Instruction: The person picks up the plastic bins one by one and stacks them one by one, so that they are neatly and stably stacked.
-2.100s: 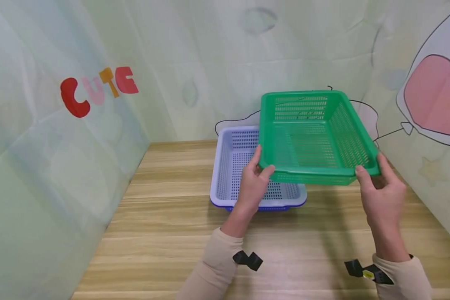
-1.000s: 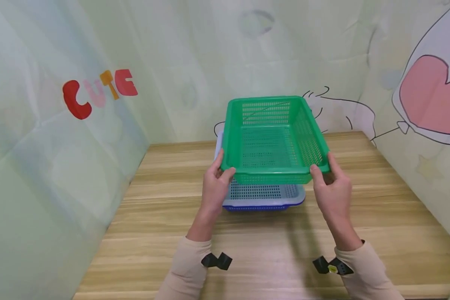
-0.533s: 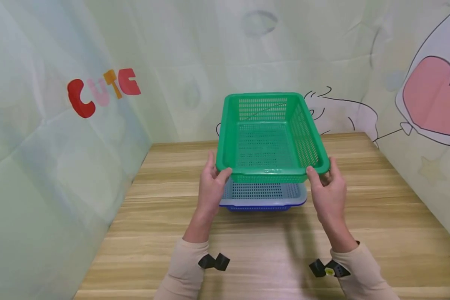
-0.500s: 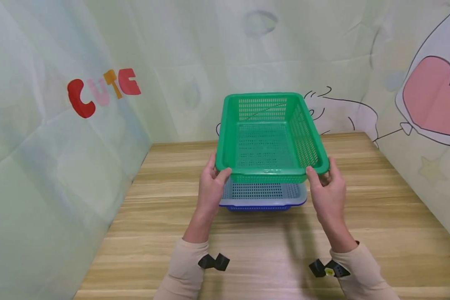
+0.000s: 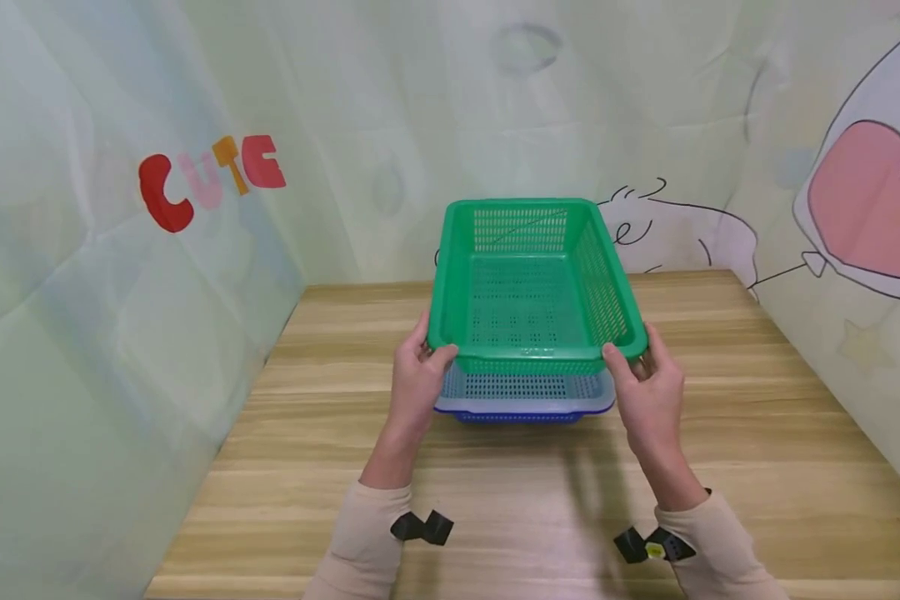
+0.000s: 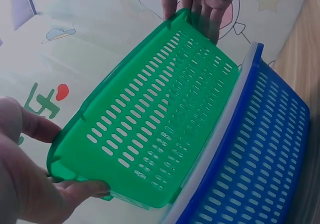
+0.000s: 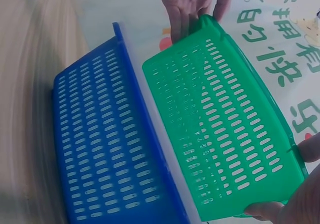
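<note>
Both hands hold a green plastic basket (image 5: 521, 354) by its near corners, thumbs over the rim and fingers around the outside. My left hand (image 5: 414, 385) grips the left corner, my right hand (image 5: 652, 404) the right one. Below it, on the table, a pale lavender basket (image 5: 528, 406) sits nested inside a blue basket (image 5: 521, 417); only their near part shows in the head view. From the left wrist, the green basket's slotted underside tilts over the pale rim (image 6: 220, 139) above the blue slotted wall (image 6: 260, 149). Whether green touches pale, I cannot tell.
The wood-grain table (image 5: 322, 467) extends on both sides of the stack. A printed cloth backdrop (image 5: 390, 125) stands behind and at both sides. Black wrist cameras sit on both sleeves.
Both hands carried the green basket left from the right side, over the nested pale and blue baskets. In the last half second it has come down slightly.
</note>
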A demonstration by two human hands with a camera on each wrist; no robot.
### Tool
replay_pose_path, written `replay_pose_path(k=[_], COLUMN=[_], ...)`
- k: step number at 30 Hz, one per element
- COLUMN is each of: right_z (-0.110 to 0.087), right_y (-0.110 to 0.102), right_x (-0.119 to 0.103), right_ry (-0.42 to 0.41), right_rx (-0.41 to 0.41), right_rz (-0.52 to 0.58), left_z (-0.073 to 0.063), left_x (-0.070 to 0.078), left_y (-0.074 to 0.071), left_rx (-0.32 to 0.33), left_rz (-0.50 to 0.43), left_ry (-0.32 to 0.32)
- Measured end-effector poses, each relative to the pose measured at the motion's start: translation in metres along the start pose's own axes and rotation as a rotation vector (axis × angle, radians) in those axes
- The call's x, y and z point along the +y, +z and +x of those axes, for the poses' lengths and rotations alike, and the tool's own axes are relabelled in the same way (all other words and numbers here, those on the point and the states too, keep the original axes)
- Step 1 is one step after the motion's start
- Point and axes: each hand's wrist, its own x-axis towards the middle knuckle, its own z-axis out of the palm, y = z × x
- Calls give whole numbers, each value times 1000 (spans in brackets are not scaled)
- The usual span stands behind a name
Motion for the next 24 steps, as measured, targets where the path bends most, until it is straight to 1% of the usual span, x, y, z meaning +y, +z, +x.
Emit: replay_pose_path(k=[5,11,16,21,24], right_z=[-3,-6,-7,-8,-10], right_y=[0,0,1,2,1], right_x=[4,10,18,22,23], right_ry=[11,10,6,2,9], right_rx=[-6,-15,-25,-30,-43], right_rz=[-23,-31,-12,-10,-37], left_z=[-2,-4,-5,-5,-6], left_x=[-4,-9,-15,-19,-22], left_y=[-3,-7,-11,-14,-16], left_rx=[-10,-23,-22,-35,-36], left_rz=[0,57,70,66,66], left_ry=[-13,-27,-37,-33,-23])
